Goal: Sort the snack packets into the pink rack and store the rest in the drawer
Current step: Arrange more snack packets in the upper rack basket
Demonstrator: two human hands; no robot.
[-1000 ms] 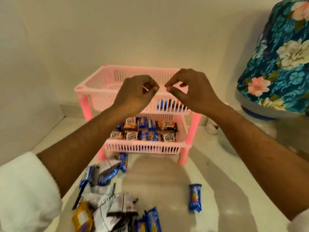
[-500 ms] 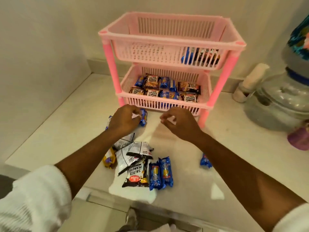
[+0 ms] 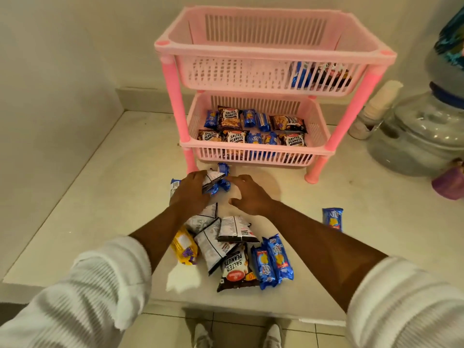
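The pink rack (image 3: 251,50) has two tiers and stands at the back of the white counter (image 3: 113,197). Its lower tier (image 3: 251,151) holds several salted-peanut and blue biscuit packets, and a few packets (image 3: 313,76) lie at the right of the top tier. My left hand (image 3: 188,194) grips a white-backed peanut packet (image 3: 213,178) just in front of the rack. Beside it, my right hand (image 3: 247,194) hovers with spread, curved fingers near small blue packets (image 3: 224,184). A loose pile of peanut packets (image 3: 236,267), blue biscuit packets (image 3: 272,259) and a yellow packet (image 3: 184,247) lies under my forearms.
A single blue biscuit packet (image 3: 332,218) lies apart at the right. A large water jar (image 3: 421,136) with a floral cover (image 3: 452,46), a cup stack (image 3: 376,106) and a purple object (image 3: 449,182) crowd the right side. A wall bounds the left; the counter's front edge (image 3: 226,305) is close.
Both hands dropped from the rack's top tier to the counter in front of the rack. The left hand now closes on a peanut packet, and the view has tilted down.
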